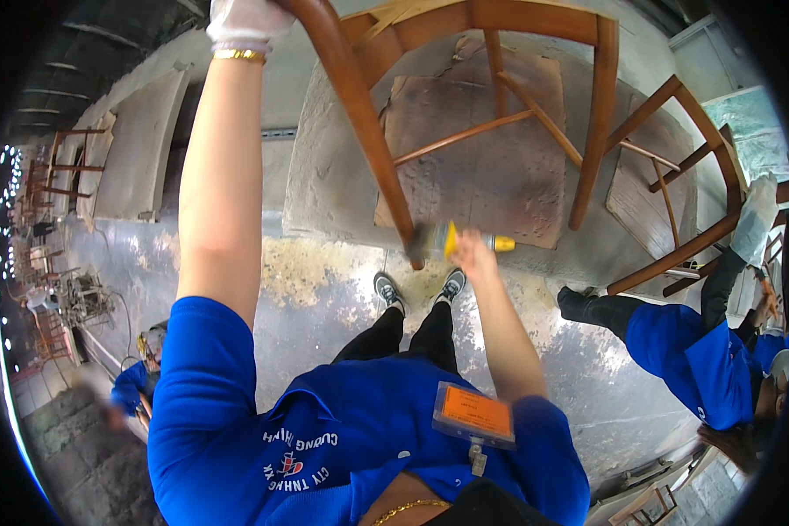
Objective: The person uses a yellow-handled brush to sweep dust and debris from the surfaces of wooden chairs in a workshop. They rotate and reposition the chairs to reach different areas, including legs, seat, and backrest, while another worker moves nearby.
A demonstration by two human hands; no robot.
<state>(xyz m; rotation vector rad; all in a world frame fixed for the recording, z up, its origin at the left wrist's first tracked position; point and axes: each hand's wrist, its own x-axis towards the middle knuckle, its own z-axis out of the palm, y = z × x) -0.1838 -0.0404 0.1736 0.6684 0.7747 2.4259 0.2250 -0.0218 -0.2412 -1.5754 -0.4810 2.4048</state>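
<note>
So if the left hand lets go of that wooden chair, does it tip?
Probably: the wooden chair looks tilted, steadied by the gloved left hand. Its open frame seems stiff and fairly light. The right hand holds only a yellow-handled brush at one leg.

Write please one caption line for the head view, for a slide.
Gloved left hand steadies a wooden chair while the right hand brushes its leg with a yellow-handled brush.

The brown wooden chair frame (465, 105) stands on the raised grey stone slab (324, 184) ahead. A second brown wooden chair (684, 175) sits to its right, beside a crouching co-worker (684, 351) in blue.
</note>
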